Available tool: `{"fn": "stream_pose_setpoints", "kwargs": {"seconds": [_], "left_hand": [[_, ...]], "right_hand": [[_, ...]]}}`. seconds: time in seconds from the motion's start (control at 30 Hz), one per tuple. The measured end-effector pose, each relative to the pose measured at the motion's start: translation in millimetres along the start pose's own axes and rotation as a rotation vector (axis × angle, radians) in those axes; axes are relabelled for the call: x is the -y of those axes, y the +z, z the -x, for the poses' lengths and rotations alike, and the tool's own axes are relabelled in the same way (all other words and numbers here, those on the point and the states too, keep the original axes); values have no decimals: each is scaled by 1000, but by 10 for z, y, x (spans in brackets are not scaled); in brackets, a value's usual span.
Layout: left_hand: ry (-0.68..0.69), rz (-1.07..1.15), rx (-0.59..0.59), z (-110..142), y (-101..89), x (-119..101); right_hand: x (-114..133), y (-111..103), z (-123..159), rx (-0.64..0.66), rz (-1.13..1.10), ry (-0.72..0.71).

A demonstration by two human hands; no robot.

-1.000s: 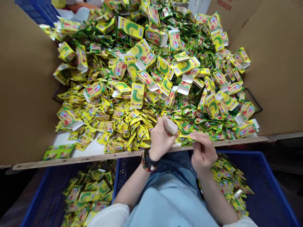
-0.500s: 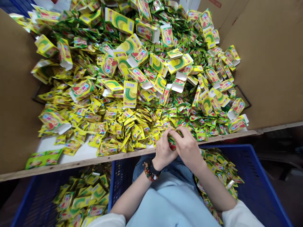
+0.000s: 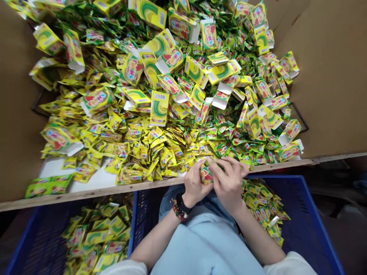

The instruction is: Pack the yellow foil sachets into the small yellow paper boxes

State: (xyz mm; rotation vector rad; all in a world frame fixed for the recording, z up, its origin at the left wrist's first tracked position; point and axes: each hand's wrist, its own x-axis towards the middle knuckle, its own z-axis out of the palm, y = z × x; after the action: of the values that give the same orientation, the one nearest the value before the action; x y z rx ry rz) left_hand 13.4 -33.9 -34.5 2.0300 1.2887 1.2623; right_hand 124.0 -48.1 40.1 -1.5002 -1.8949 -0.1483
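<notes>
A small yellow, green and red candy box (image 3: 206, 175) is held upright at the table's front edge, in front of my body. My left hand (image 3: 194, 186) wraps its fingers and thumb round the box from the left. My right hand (image 3: 230, 182) has its thumb and forefinger closed at the box's top and right side, while its other fingers stretch out to the right. A bit of green wrapper shows under the right fingers; what it belongs to is mostly hidden. Just beyond both hands lie loose yellow candy packets (image 3: 143, 152) and green candy packets (image 3: 226, 147).
Several small boxes (image 3: 159, 109), many with flaps open, lie over the packet heap. Cardboard walls (image 3: 335, 88) flank the table. A wooden strip (image 3: 114, 191) edges its front. Below stand a left blue crate (image 3: 28, 236) and a right blue crate (image 3: 312, 217), both holding filled-looking boxes.
My right fingers have spread and shifted slightly right, so more of the box's front shows. My left hand keeps its hold. The whole view has tilted down a little.
</notes>
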Motion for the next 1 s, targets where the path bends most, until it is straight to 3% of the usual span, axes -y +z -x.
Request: {"fn": "stream_pose_setpoints", "kwargs": {"seconds": [0.2, 0.33, 0.43, 0.5, 0.57, 0.67, 0.8, 0.93, 1.0], "left_hand": [[26, -32, -47, 26, -11, 45], [89, -16, -44, 70, -8, 103], [162, 7, -39, 85, 23, 141], [151, 22, -37, 75, 38, 147], [119, 26, -31, 55, 39, 135], [60, -1, 18, 29, 23, 99], [43, -60, 30, 13, 12, 59], [60, -51, 2, 2, 15, 59], [62, -35, -16, 7, 21, 73]], "right_hand": [[45, 103, 92, 6, -317, 160], [-49, 144, 121, -50, -776, 485], [-114, 182, 117, 181, -1135, 702], [-120, 192, 119, 336, -1246, 704], [-101, 189, 131, 344, -1178, 593], [-54, 193, 156, 230, -946, 439], [-17, 234, 138, 128, -851, 539], [-42, 232, 92, 133, -907, 599], [-68, 230, 85, 169, -905, 553]]}}
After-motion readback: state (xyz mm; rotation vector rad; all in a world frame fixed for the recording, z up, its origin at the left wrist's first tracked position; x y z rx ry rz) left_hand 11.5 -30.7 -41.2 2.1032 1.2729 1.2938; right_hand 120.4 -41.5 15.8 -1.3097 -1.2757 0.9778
